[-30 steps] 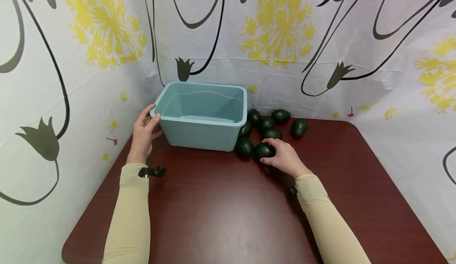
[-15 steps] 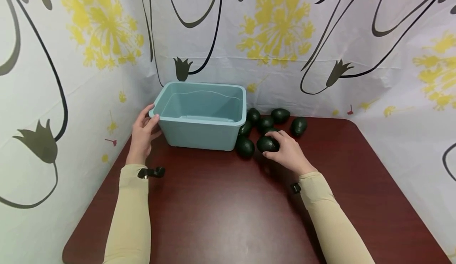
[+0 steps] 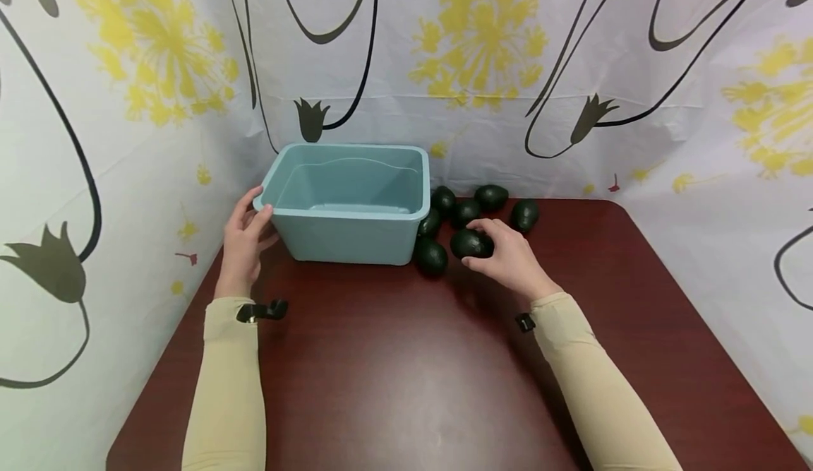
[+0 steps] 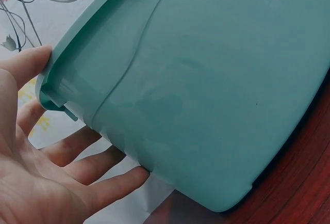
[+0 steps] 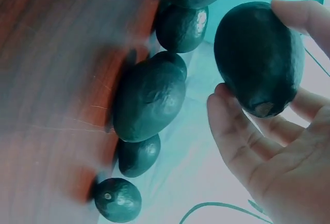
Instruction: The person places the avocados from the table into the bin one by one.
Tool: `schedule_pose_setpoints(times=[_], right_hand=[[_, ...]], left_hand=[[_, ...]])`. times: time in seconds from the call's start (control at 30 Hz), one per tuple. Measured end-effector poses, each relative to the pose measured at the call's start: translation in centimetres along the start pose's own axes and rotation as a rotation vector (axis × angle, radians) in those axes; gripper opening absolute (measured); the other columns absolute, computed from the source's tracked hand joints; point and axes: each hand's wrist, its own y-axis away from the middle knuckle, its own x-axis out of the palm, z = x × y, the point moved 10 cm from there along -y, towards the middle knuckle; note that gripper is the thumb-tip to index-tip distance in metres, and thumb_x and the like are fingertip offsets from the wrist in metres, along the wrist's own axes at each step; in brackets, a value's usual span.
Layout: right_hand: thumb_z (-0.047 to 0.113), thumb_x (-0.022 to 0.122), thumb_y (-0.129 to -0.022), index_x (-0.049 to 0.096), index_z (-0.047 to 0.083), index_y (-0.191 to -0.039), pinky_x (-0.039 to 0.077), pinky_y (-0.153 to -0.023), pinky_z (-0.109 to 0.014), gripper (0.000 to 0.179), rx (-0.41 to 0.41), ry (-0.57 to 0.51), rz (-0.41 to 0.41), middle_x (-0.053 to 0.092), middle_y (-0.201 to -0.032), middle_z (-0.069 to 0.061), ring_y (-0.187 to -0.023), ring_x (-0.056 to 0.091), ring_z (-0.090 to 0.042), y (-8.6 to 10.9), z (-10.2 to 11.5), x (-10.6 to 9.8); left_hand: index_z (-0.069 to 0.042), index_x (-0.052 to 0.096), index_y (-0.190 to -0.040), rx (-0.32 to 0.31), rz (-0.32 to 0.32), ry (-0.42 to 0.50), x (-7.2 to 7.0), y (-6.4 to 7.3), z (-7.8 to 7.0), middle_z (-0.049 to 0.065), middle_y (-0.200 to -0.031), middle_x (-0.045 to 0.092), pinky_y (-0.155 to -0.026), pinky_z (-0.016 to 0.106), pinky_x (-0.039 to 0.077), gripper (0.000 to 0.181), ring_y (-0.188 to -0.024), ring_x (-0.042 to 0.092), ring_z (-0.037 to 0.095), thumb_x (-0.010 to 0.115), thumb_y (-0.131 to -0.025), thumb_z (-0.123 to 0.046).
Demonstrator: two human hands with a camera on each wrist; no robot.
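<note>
A light blue plastic bin [image 3: 349, 239] stands upright at the back left of the table. My left hand [image 3: 243, 248] grips its front left corner. In the left wrist view, the thumb lies on the rim [image 4: 77, 38] and other fingers touch the side wall. My right hand [image 3: 511, 259] holds a dark green avocado [image 3: 471, 243] just right of the bin, between thumb and fingers. The right wrist view shows this avocado [image 5: 258, 59] raised above the table, its stem end toward the palm. Several more avocados [image 3: 432, 255] lie beside the bin's right wall.
The dark red wooden table [image 3: 381, 372] reaches back to a white patterned cloth [image 3: 483, 125] hanging behind and at both sides. One avocado [image 3: 524, 215] lies at the right of the group. Nothing shows inside the bin's visible interior.
My right hand has lifted the avocado off the table and shifted it slightly back. My left hand stays on the bin's corner. The head view has turned slightly.
</note>
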Motion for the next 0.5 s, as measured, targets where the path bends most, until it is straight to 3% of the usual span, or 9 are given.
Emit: schedule_pose_setpoints(times=[0.5], right_hand=[[0.042, 0.083, -0.082, 0.057, 0.029, -0.130, 0.047, -0.095, -0.044, 0.056, -0.063, -0.033, -0.047, 0.055, -0.127, 0.010, -0.114, 0.053, -0.014, -1.5, 2.1, -2.0]], left_hand=[[-0.035, 0.050, -0.148, 0.009, -0.002, -0.033, -0.2, 0.1, -0.1, 0.014, -0.150, 0.043, -0.102, 0.068, 0.035, 0.058, -0.133, 0.045, 0.031, 0.072, -0.094, -0.039]])
